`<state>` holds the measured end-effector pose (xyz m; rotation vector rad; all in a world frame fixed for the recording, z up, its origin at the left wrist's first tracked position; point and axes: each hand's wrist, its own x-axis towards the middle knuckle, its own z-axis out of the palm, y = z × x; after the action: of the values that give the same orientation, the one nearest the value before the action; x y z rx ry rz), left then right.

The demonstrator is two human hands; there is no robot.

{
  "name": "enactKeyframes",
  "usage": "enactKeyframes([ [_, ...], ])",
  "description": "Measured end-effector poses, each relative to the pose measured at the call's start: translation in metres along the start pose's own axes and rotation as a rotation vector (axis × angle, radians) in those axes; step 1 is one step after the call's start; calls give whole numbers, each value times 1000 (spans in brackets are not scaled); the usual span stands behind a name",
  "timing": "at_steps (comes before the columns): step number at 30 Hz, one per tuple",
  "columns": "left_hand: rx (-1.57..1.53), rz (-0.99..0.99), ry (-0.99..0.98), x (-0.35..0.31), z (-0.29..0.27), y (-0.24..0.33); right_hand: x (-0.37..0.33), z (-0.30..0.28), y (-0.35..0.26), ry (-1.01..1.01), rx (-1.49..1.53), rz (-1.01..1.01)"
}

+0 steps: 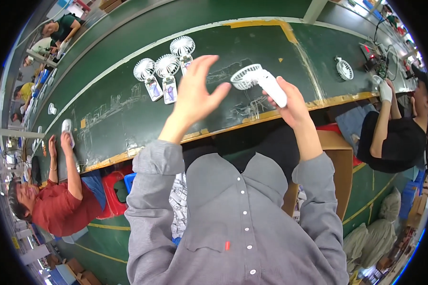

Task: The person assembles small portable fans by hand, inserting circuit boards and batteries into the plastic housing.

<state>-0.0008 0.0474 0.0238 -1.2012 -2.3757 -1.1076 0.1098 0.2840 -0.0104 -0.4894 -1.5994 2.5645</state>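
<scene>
Head view, right hand (292,102) hiding white fan (259,80) handle, left hand (195,92) open

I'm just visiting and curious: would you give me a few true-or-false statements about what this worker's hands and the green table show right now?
1. The right hand holds a white handheld fan. True.
2. The left hand grips a fan too. False: it is open and empty, fingers spread.
3. Three white fans lie together on the green table. True.
4. The table is red. False: it is dark green with a yellowish edge.
5. Another single fan lies farther along to the right. True.
</scene>
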Motion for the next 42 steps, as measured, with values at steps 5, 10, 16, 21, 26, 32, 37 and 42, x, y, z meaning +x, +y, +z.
enactKeyframes([
  [5,-286,45,-70,-5,12,58,-39,1,-9,-152,398,104],
  [10,-34,112,-54,-20,11,72,-57,2,-13,-313,445,108],
  [16,-64,-60,-136,-57,23,58,-71,17,-16,-405,555,-8],
  [21,-400,-43,70,-57,2,79,-62,27,3,-610,400,95],
  [26,-565,100,62,-52,-6,86,-64,45,-12,-773,248,129],
  [32,-373,213,143,-53,-7,100,-77,53,-31,-615,-11,182],
  [37,-316,99,169,-61,-7,98,-80,59,-31,-535,-92,189],
  [42,-588,-29,193,-69,-2,104,-91,63,-24,-442,-35,275],
])
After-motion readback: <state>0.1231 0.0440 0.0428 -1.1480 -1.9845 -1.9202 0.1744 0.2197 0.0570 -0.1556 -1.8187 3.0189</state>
